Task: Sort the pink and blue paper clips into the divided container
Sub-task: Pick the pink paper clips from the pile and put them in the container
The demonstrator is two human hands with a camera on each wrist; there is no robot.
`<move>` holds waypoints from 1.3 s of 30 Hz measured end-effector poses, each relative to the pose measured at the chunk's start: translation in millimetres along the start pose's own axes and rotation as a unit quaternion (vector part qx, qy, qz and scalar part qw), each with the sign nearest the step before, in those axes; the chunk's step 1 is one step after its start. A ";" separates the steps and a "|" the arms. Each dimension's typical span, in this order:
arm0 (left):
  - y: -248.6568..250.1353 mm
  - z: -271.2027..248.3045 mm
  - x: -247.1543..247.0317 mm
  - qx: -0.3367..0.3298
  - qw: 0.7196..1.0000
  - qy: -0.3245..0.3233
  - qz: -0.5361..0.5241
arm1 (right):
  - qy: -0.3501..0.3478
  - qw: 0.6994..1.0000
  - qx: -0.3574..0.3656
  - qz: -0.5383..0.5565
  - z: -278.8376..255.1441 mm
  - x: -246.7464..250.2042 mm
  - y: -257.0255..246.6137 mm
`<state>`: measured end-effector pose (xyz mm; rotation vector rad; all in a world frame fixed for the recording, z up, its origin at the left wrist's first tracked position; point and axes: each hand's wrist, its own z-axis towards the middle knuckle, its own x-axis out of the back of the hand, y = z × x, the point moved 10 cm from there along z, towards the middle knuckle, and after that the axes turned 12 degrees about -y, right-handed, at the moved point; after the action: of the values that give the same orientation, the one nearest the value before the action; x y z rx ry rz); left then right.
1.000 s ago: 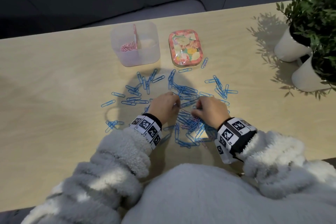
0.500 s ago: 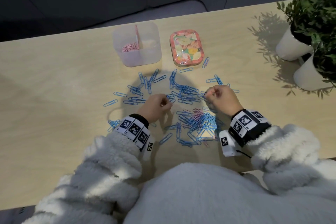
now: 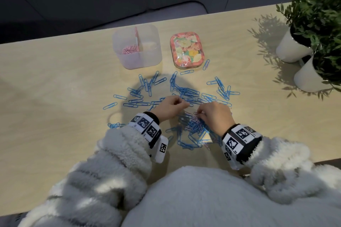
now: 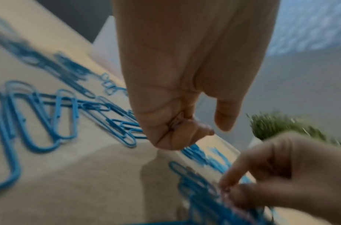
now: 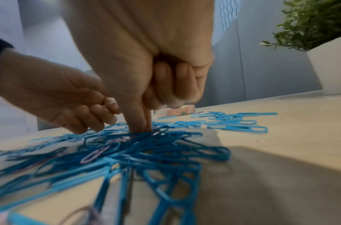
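Blue paper clips (image 3: pixel 186 92) lie scattered over the wooden table, and a denser heap (image 3: pixel 191 134) of them with a few pink clips (image 3: pixel 193 120) sits between my hands. My left hand (image 3: pixel 182 104) hovers at the heap's far left edge. Its fingers curl around a small pink bunch (image 4: pixel 175 123). My right hand (image 3: pixel 200 114) pokes thumb and forefinger (image 5: pixel 140 129) down into the heap, pinching at a pink clip there, its other fingers curled. Another pink clip (image 5: pixel 94 153) lies on top nearby. The clear divided container (image 3: pixel 147 61) stands at the back, with pink clips (image 3: pixel 130 49) in its left compartment.
A floral tin (image 3: pixel 187 50) lies to the right of the container. Two white pots with green plants (image 3: pixel 291 49) (image 3: pixel 310 77) stand at the table's far right. My fleece sleeves cover the near edge of the table.
Half a second ago my right hand was farther out to the right among the blue clips. It has come back onto the heap, and my left hand has shifted right toward it.
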<state>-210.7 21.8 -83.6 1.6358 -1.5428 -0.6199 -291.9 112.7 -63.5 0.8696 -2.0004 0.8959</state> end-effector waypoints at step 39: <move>-10.5 -77.3 144.3 0.048 0.966 0.139 0.212 | -0.075 0.939 0.089 0.325 204.3 125.3 -198.3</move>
<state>-122.7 -103.4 -24.3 1.3304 -1.6573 -0.0815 -265.8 -189.6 4.7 0.3597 -2.4176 1.4254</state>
